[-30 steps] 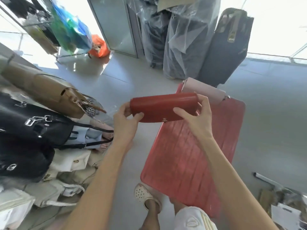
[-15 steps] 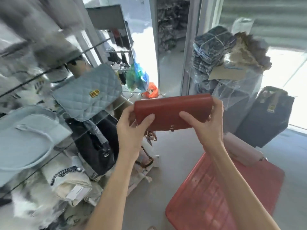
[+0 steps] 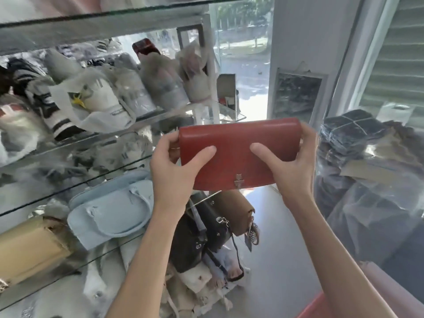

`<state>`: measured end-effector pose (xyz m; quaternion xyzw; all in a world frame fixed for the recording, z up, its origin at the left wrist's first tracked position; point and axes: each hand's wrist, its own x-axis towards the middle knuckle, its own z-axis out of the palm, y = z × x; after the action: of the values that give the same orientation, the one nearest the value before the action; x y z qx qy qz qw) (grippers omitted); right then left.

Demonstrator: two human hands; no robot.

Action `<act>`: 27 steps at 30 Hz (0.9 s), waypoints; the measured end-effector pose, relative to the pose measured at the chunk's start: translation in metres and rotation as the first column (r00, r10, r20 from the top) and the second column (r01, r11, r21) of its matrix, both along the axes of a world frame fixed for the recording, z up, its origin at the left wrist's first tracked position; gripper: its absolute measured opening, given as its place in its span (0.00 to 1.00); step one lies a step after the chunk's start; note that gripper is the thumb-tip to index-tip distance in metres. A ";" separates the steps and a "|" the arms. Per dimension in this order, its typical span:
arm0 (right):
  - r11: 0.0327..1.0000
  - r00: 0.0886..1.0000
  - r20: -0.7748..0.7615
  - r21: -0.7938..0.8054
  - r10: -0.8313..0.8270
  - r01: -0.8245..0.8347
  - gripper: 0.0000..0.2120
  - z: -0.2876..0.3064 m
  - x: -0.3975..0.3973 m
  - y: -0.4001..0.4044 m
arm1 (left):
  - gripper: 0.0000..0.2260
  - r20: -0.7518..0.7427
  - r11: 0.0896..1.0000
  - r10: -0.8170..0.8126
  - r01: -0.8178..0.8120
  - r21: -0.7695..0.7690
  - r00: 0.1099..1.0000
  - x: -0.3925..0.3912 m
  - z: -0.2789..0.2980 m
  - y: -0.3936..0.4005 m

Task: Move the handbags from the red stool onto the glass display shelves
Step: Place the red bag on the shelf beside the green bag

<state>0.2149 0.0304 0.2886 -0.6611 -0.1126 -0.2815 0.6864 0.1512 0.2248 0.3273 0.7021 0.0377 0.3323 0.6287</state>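
Up at the centre of the view, a red handbag [image 3: 238, 154] is held level in the air between both hands, flap facing the camera, with a small metal clasp [image 3: 238, 180] at the flap's lower edge. The left hand [image 3: 174, 171] grips the bag's 9 o'clock end: its thumb lies across the front and its fingers [image 3: 171, 141] wrap round the back. The right hand [image 3: 291, 166] does the same at the 3 o'clock end, thumb on the front, fingers curled over the top corner. Both sets of fingers are closed on the bag, neither spread wide.

The glass display shelves [image 3: 110, 26] fill the 9 to 11 o'clock part of the view, stacked in several tiers and crowded with wrapped goods that are too blurred to name. The red handbag hangs just to the 3 o'clock side of the shelf edges, not resting on any of them. On a lower tier at about 8 o'clock lies a pale blue handbag [image 3: 110, 207] on its side. Below the held bag, near 6 o'clock, a black handbag [image 3: 202, 235] and a tan handbag [image 3: 236, 210] lean together on a heap of pale bags on the floor [image 3: 275, 260]. A corner of the red stool [image 3: 314, 306] shows at 5 o'clock. At 3 o'clock stand plastic-wrapped bundles [image 3: 367, 180].
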 end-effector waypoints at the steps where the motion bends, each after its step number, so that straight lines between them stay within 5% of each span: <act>1: 1.000 1.000 0.014 -0.006 0.005 -0.005 0.33 0.008 0.001 0.006 | 0.20 0.014 1.000 0.010 -0.010 -0.001 1.000 -0.003 0.007 0.005; 14: 0.970 0.967 0.079 0.006 0.240 -0.241 0.34 0.081 0.001 0.132 | 0.18 0.167 0.974 0.185 -0.203 0.103 0.969 -0.040 0.072 0.108; 27: 0.895 0.893 -0.083 -0.026 0.442 -0.446 0.43 0.087 0.000 0.253 | 0.31 0.024 0.958 0.220 -0.221 0.181 0.975 -0.066 0.075 0.227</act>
<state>0.2150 0.2838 0.3754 -0.6430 -0.2410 -0.0899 0.7214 0.0848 0.4514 0.4023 0.7475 0.0840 0.4037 0.5208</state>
